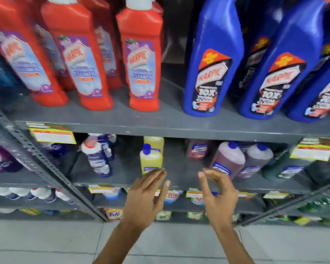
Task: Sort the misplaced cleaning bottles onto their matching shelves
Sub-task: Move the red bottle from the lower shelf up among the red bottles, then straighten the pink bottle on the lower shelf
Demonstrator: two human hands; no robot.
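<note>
Several red bottles (141,60) with white caps stand on the left of the upper grey shelf (160,122). Blue bottles (211,65) stand on its right. On the shelf below, a yellow bottle (151,159) with a blue cap stands in the middle, and a pink bottle (228,159) leans to its right. My left hand (147,197) is open, its fingertips just in front of the yellow bottle's base. My right hand (217,193) is open too, fingers apart, close to the pink bottle's lower label. Neither hand holds anything.
A white and blue bottle (97,157) leans left of the yellow one. Purple bottles (0,159) stand at far left, a dark green bottle (286,168) at right. A slanted perforated metal upright (46,168) crosses the shelves. Lower shelves hold detergent packs (113,214). Tiled floor (46,242) lies below.
</note>
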